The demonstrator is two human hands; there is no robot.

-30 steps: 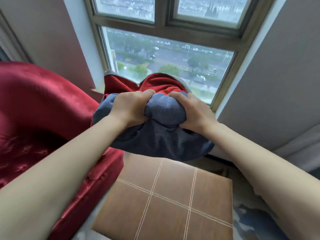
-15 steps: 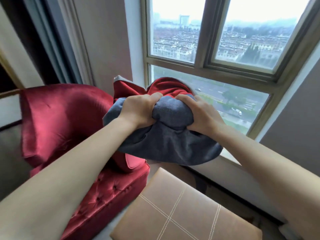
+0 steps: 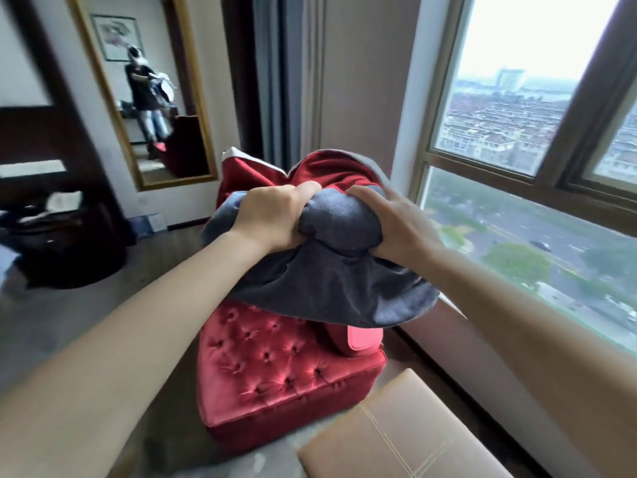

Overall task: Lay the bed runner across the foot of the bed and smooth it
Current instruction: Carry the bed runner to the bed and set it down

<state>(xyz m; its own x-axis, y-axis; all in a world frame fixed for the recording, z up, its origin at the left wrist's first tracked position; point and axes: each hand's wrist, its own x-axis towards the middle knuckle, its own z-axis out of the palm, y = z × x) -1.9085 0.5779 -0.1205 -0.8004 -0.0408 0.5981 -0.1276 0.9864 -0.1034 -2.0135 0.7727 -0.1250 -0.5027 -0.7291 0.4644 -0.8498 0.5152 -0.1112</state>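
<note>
Gripping the bunched bed runner [image 3: 331, 270] are left hand [image 3: 272, 219] and right hand [image 3: 400, 229].

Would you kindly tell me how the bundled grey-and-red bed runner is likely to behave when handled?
The bed runner is probably floppy: it bunches and creases where the left hand and right hand grip it. Its lower fold sags, so it should unfurl once released. It seems light, held aloft at arm's length.

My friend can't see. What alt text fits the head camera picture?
A left hand and right hand grip a bunched bed runner, grey-blue and red, in front of a red tufted chair. A window shows a city at right; a gold-framed mirror stands at left.
</note>
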